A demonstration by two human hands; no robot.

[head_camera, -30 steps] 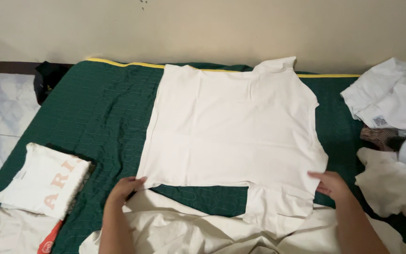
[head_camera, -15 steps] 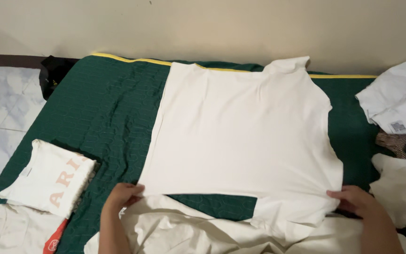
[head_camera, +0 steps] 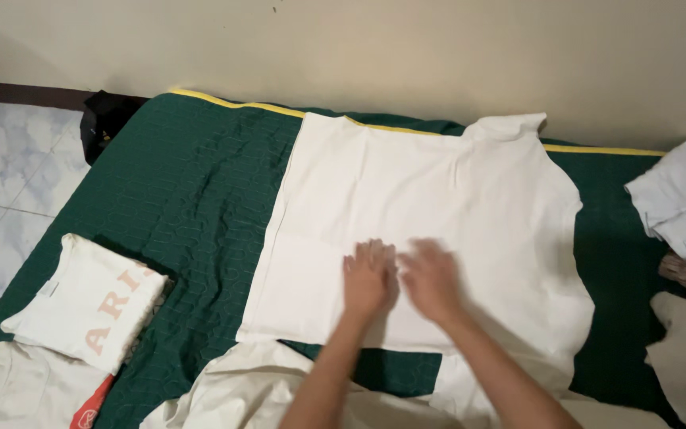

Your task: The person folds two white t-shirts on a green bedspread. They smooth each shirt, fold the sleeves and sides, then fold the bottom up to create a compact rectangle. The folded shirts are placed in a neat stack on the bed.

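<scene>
both hands have left the near edge of the cream t-shirt (head_camera: 422,214), where a second ago they pinched its two lower corners, and now lie side by side on the middle of the cloth. the left hand (head_camera: 368,276) rests flat with its fingers spread, gripping nothing; the right hand (head_camera: 432,278) is just beside it, also open-palmed and holding nothing (it is blurred, so it is likely mid-sweep across the fabric). the shirt itself has stayed spread flat on the green quilted mattress (head_camera: 184,191), its far edge up against the yellow piping by the wall, one sleeve poking out at the far right of it and its left side already turned in to a straight edge. judged from this, the tugging-straight is finished and the hands have gone over to pressing or smoothing the cloth.

left of the shirt, near the mattress's edge, lies a folded white shirt with pale orange lettering (head_camera: 89,306), stacked on another folded piece. right of the shirt sits a loose pile of white garments (head_camera: 680,202), and on the person's side of it more cream cloth (head_camera: 232,389) lies crumpled under the forearms. left of the mattress is pale tiled floor (head_camera: 9,175).
</scene>
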